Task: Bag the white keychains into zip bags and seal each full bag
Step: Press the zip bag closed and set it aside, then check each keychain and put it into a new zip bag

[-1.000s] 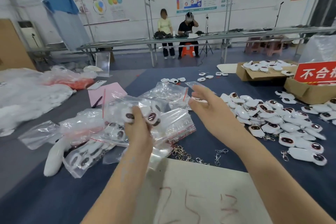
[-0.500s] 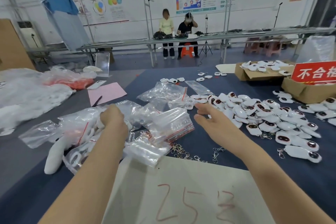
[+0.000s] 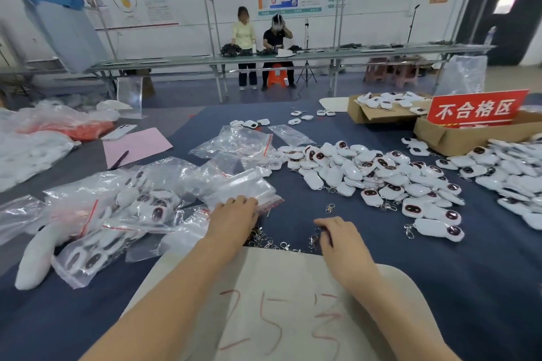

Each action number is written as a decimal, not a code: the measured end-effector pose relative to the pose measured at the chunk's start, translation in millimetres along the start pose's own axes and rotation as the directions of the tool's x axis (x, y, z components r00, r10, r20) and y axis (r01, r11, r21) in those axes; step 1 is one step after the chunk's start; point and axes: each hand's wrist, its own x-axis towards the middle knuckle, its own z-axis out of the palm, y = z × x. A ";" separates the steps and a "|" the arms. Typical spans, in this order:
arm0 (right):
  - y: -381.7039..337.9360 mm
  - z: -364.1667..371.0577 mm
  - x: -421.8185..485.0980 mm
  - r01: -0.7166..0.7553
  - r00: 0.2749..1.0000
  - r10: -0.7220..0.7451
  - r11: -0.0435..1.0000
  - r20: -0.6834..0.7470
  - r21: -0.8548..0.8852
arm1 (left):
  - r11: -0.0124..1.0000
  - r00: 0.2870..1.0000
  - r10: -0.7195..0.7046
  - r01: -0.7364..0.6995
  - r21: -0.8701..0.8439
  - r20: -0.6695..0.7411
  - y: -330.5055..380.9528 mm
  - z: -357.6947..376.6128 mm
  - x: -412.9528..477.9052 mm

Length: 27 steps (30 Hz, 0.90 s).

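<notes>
A heap of white keychains [image 3: 372, 173] with dark oval faces covers the blue table right of centre. Filled zip bags [image 3: 126, 211] lie at the left. A stack of empty zip bags [image 3: 243, 187] with red seal strips lies in the middle. My left hand [image 3: 234, 217] rests on the near edge of that stack, fingers bent over it. My right hand [image 3: 340, 237] lies on the table beside loose metal clasps [image 3: 267, 240], fingers curled down onto them; what it holds is hidden.
A pale card [image 3: 281, 302] with red marks lies under my forearms. Two cardboard boxes [image 3: 457, 135] and a red sign [image 3: 475, 108] stand at the back right. Pink paper [image 3: 137, 146] and plastic bags [image 3: 35, 141] lie at the left. Two people stand at a far bench.
My left hand set the filled bag down at the left and moved right onto the empty bag stack. My right hand dropped from mid-air to the table near the clasps.
</notes>
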 end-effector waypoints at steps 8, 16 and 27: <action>6.8 5.8 1.0 0.031 0.999 -0.031 0.999 -0.045 0.013 | 0.959 0.990 -0.135 0.122 -0.256 -0.032 -8.6 -0.3 4.2; 9.6 5.7 -0.4 0.010 0.999 -0.006 0.996 -0.052 0.087 | 0.967 0.985 -0.140 0.113 -0.230 -0.103 -13.5 -7.7 8.6; 11.9 4.3 -1.7 0.003 0.997 0.015 0.974 -0.080 0.227 | 0.844 0.944 -0.324 0.262 -0.468 -0.057 -25.7 -37.8 15.9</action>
